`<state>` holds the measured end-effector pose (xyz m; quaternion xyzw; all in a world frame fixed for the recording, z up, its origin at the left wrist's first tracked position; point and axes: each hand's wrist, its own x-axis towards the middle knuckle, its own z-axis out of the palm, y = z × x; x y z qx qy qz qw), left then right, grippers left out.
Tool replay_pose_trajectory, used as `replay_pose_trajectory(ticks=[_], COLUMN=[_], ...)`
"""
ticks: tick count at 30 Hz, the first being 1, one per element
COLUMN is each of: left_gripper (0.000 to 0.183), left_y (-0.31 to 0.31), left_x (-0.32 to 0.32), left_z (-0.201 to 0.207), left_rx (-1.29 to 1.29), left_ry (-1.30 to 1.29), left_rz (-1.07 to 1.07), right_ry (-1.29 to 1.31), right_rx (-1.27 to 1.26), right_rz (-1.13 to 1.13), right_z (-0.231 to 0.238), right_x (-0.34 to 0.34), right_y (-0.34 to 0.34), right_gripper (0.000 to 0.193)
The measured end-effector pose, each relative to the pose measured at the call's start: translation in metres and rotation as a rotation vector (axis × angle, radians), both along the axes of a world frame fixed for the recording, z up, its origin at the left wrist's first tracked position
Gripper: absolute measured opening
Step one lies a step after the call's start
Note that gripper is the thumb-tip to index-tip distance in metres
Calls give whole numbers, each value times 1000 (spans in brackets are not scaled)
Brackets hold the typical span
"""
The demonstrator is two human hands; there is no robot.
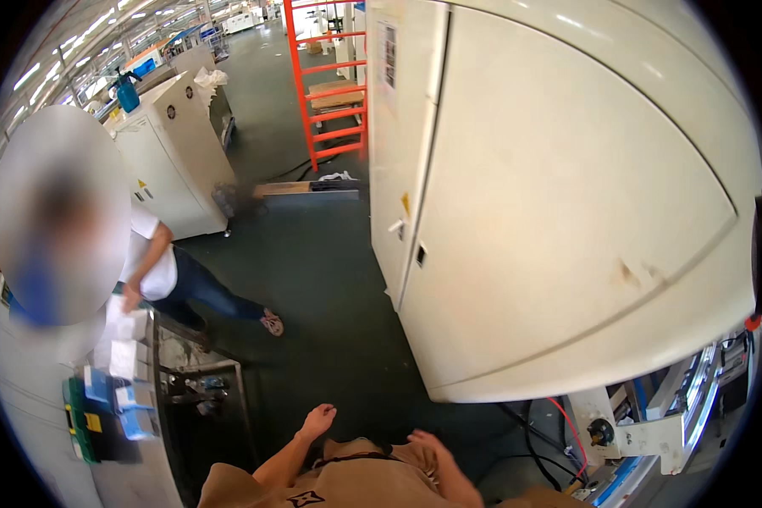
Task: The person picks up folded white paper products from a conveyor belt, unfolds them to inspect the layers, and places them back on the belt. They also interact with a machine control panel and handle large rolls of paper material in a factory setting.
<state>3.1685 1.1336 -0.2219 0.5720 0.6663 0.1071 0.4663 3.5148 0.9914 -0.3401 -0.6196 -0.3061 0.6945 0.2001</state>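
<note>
My left hand (319,419) is raised in front of my body at the lower middle, over the dark floor. Its fingers are curled in, and nothing shows in them. My right hand (427,440) is held near my chest, a little to the right; it is smeared, and its fingers do not show clearly. Neither hand touches anything around it. Nearest on the right stands a large cream machine cabinet (550,195) with a closed door and a small latch. To the left is a metal-framed workbench (239,398).
A person (152,254) in a white top stands on the left beside white and blue boxes (131,356) and a green case (78,419). An orange ladder (305,93) stands far ahead. Cables (529,440) and machine rails (652,423) lie low at the right.
</note>
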Motion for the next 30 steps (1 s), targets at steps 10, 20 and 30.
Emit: replay_pose_trajectory(ticks=[10, 20, 30], left_gripper=[43, 28, 29], left_y=[334, 331, 633], left_x=[-119, -194, -302], left_z=[-16, -89, -101], left_rx=[191, -27, -503], left_ry=[-142, 361, 173], left_rz=[410, 577, 538], right_ry=[-391, -595, -852], right_rx=[81, 850, 715], right_rz=[131, 710, 985], right_z=[93, 128, 170], right_x=[-5, -211, -391], right_y=[307, 864, 1291], right_gripper=[93, 88, 89])
